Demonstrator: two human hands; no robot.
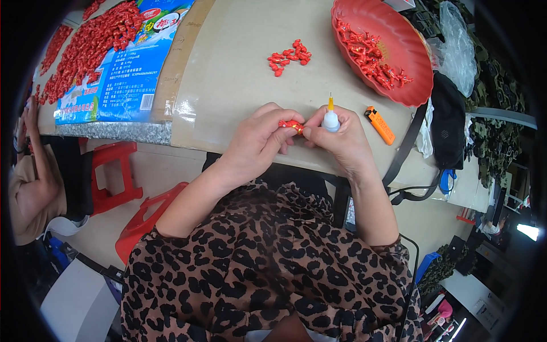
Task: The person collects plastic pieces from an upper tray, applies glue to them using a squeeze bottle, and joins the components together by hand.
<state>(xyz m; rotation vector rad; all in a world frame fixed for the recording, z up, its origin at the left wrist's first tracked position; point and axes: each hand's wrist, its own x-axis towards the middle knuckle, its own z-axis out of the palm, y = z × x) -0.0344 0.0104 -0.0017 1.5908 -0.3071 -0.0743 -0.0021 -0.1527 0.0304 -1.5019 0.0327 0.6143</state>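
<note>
Between the fingertips of my left hand [255, 139] is a small shiny red figurine [292, 126] with gold marks, lying roughly level over the table's front edge. My right hand [346, 139] grips a small white glue bottle [330, 121], its yellow needle tip pointing away from me. The thumb and forefinger of that same hand also touch the figurine's right end. A small heap of red pieces [289, 56] lies on the table beyond my hands. To the right, a large red scalloped bowl [419, 98] holds several finished-looking red and gold figurines [367, 54].
An orange lighter [380, 125] lies right of my right hand. A blue printed cardboard sheet [128, 85] bears a big pile of red pieces [94, 43] at far left. Another person's arm [37, 142] shows at the left edge. Red stools [117, 176], a black bag [450, 122] and a clear plastic bag [457, 48] stand around.
</note>
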